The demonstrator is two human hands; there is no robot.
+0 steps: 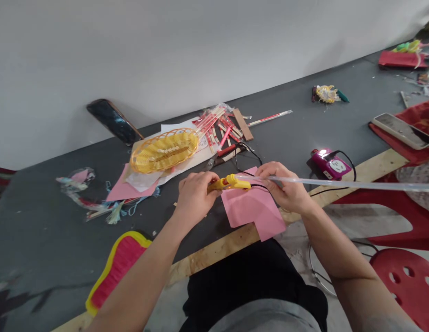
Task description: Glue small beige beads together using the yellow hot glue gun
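My left hand (196, 196) is closed around the front part of a small yellow hot glue gun (237, 181). Out of its rear runs a long translucent glue stick (342, 184), reaching past the right edge of the view, along with a black cord. My right hand (285, 186) has its fingers closed on the glue stick just behind the gun. Beneath both hands lies a pink paper sheet (251, 207) with a notched corner, partly over the table's wooden edge. Fingers hide some of the gun's nozzle end.
A yellow woven basket (166, 150) stands by wrapped chopsticks (221, 129) and pliers (223, 158). Right of my hands is a purple power socket (330, 165). A phone (114, 121) leans at the wall. A pink-yellow shape (122, 265) lies left; red stools (408, 281) stand right.
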